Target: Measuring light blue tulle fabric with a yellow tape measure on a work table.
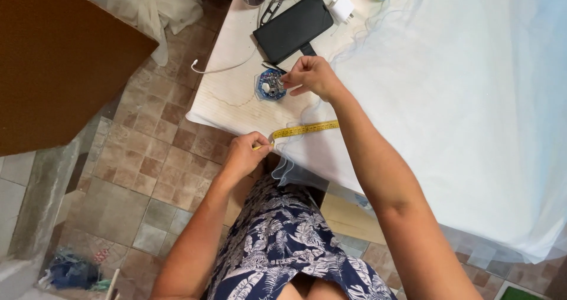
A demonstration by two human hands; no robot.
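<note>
Pale blue tulle (pixel 460 99) covers most of the white tabletop (pixel 224 93), its hem spilling over the near edge. A yellow tape (pixel 305 129) lies along that hem, seemingly to measure it. The left hand (pixel 245 153) pinches the tape's end just off the tabletop's edge, fingers closed on it. The right hand (pixel 313 75) hovers at a small blue pin dish (pixel 271 85), fingertips pinched together; whether they hold a pin I cannot tell. A black case (pixel 293 26) and scissors (pixel 272 6) sit farther back, leaving bare room left of the dish.
</note>
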